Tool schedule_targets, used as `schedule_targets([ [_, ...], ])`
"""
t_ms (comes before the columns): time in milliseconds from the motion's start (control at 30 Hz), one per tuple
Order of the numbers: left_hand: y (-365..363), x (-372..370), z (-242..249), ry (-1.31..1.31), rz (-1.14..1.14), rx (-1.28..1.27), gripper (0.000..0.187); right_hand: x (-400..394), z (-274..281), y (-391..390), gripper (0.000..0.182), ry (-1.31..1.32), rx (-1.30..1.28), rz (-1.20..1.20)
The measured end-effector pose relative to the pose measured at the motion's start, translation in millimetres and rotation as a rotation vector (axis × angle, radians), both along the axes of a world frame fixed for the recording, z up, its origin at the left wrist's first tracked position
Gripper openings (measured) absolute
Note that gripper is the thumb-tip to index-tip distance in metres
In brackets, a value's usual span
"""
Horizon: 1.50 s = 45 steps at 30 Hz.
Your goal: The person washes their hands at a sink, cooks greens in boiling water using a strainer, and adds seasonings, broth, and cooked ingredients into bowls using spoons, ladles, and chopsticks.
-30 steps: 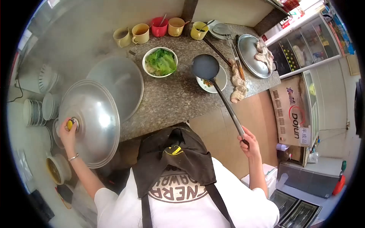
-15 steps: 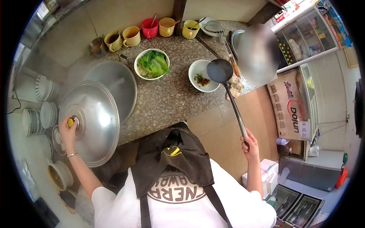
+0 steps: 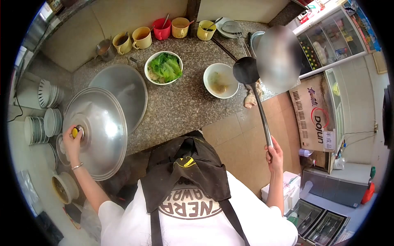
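My left hand (image 3: 72,143) is closed around the yellow-topped knob of a large metal pot lid (image 3: 102,131), which is tilted at the counter's left. My right hand (image 3: 275,156) grips the end of a long-handled ladle (image 3: 246,70). The ladle's dark bowl hangs at the right rim of a white bowl (image 3: 209,91) that holds cloudy broth with bits in it. Left of that stands another white bowl (image 3: 148,77) with green leafy lettuce (image 3: 166,66) over what may be noodles.
A second round metal lid or pan (image 3: 137,96) lies behind the held lid. Yellow and red mugs (image 3: 161,29) line the wall. A wire skimmer (image 3: 232,28) rests on a plate at the back. Stacked plates (image 3: 36,131) stand far left. A blurred patch hides part of the right side.
Broth has been poured into the right white bowl, where seasoning lay before. The ladle has moved right and slightly up. The lid has barely shifted.
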<state>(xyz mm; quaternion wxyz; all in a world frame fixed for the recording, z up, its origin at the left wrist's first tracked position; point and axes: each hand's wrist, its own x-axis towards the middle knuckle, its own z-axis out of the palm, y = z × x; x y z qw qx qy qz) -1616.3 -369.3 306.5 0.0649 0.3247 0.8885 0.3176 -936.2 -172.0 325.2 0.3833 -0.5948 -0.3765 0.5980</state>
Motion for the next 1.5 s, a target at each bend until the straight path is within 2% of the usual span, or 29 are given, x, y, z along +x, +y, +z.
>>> schedule_targets([
  [233,-12.2,-5.8,-8.6,-0.028,0.022,0.01,0.033,3.1,4.6,0.8,0.047,-0.093,0.073,0.031],
  [500,-32.8,3.7,3.4,0.018,0.097,-0.034,0.034,10.5,7.7,4.2,0.047,-0.461,0.279,0.11],
  [567,-43.2,8.7,7.6,0.044,0.131,-0.045,0.034,3.7,12.2,8.9,0.047,-0.454,0.308,0.153],
  [633,-59.1,11.4,8.4,-0.01,0.17,-0.022,0.034,-10.1,24.4,13.3,0.047,-0.295,0.23,0.144],
  [700,-73.2,21.3,12.7,-0.016,0.244,-0.01,0.034,-21.0,24.0,24.8,0.047,-0.228,0.215,0.232],
  [767,-86.5,34.5,21.0,0.033,0.287,-0.035,0.033,-42.9,20.7,37.4,0.047,-0.049,0.185,0.393],
  [900,-115.9,57.1,33.4,0.032,0.385,-0.042,0.032,-136.6,11.1,63.2,0.046,-0.065,0.023,0.69],
  [1000,-140.4,73.1,34.4,0.084,0.377,0.002,0.029,-228.5,-9.9,70.0,0.046,-0.111,0.003,0.936],
  [1200,-179.2,110.4,37.3,0.071,0.483,0.046,0.03,-385.1,-86.9,61.3,0.044,-0.189,0.009,1.292],
  [1267,-189.2,120.9,35.8,0.055,0.519,0.058,0.03,-415.0,-112.1,53.9,0.044,-0.355,0.245,1.413],
  [1367,-201.5,134.6,32.9,0.023,0.554,0.093,0.03,-438.2,-137.7,45.8,0.044,-0.427,0.412,1.483],
  [1400,-203.8,138.5,32.1,-0.003,0.574,0.122,0.029,-439.9,-139.0,45.7,0.042,-0.444,0.294,1.467],
  [1433,-205.9,141.1,31.3,-0.031,0.59,0.151,0.029,-441.2,-132.4,46.0,0.042,-0.445,0.3,1.483],
  [1500,-208.9,144.4,30.9,-0.02,0.597,0.144,0.029,-435.2,-118.3,54.9,0.039,-0.32,-0.1,1.382],
])
